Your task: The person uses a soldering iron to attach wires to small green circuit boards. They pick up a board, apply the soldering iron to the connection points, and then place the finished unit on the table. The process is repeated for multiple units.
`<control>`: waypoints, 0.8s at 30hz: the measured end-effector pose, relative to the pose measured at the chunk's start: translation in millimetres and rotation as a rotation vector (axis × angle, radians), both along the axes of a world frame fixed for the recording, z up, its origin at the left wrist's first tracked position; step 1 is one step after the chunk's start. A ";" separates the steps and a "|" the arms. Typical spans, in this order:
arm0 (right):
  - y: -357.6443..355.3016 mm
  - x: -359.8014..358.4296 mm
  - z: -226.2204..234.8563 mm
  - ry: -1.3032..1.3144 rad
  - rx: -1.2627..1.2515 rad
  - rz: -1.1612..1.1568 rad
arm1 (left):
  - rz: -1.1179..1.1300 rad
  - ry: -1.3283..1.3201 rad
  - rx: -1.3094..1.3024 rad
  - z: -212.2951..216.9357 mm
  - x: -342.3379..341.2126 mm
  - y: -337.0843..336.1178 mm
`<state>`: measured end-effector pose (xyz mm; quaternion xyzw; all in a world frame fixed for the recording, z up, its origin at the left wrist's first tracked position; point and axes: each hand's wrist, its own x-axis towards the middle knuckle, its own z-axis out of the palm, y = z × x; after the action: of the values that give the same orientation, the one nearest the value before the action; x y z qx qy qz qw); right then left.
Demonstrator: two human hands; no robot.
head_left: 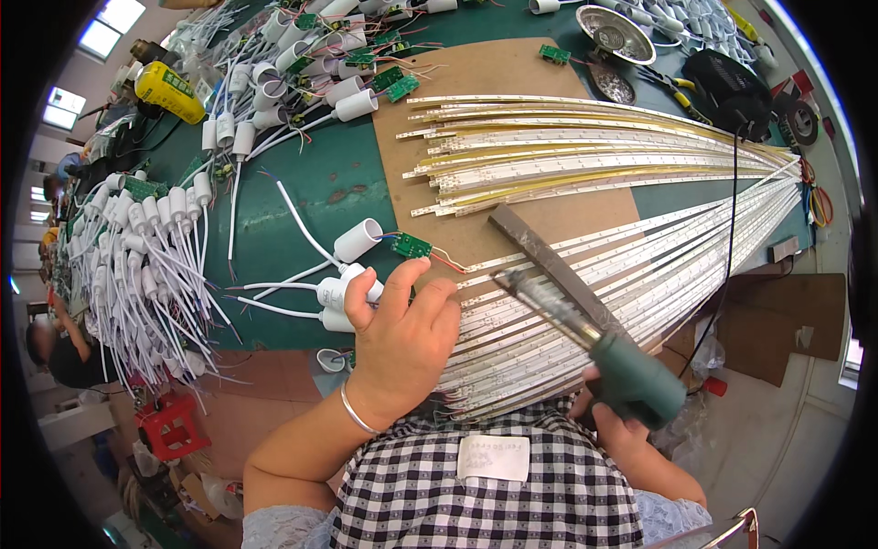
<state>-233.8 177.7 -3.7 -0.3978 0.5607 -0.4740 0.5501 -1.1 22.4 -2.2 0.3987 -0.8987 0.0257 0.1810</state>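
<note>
My right hand [615,423] grips a green-handled soldering iron [640,380]. Its metal tip points up and left over the white LED strips [549,343], which fan out in front of me. My left hand [409,339] is at the left ends of these strips, fingers spread. Its fingertips reach the lower edge of a small green circuit board [412,245], whose thin wires run to a strip end. White cylindrical lamp caps [357,240] with white cables lie beside that hand, some partly hidden by it. A dark bar [553,265] rests across the strips, close to the iron.
Another bundle of strips [549,146] lies farther back on a brown board [512,69]. Piles of white caps with cables [146,229] cover the left of the green table [302,210]. A metal bowl [615,35], pliers [684,96] and a hanging black cord [734,201] are at the right.
</note>
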 end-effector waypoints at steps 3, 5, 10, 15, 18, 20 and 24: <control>-8.3 4.2 2.3 -0.126 -0.040 -0.104 | 0.014 0.008 -0.021 1.8 -0.1 0.6; -26.9 16.4 4.2 -0.192 -0.088 -0.216 | 0.008 0.002 -0.014 2.6 -1.8 -0.5; -88.8 54.7 1.8 -0.616 -0.247 -0.211 | 0.026 -0.007 -0.001 5.1 -1.3 -0.1; -96.5 62.4 1.1 -0.681 -0.120 -0.131 | 0.046 -0.005 0.054 7.3 -1.1 0.9; -95.0 63.0 -1.9 -0.653 -0.103 -0.123 | 0.058 -0.015 0.069 8.9 -2.5 0.7; -94.3 62.4 -6.0 -0.610 -0.111 -0.110 | 0.072 -0.026 0.093 12.0 -3.5 1.8; -92.3 61.2 -9.1 -0.585 -0.113 -0.086 | 0.078 -0.016 0.086 12.3 -1.8 2.0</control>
<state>-172.6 85.4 -12.9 -0.2502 0.3674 -0.6217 0.6449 -2.9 24.4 10.2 0.4408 -0.8841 -0.0027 0.1553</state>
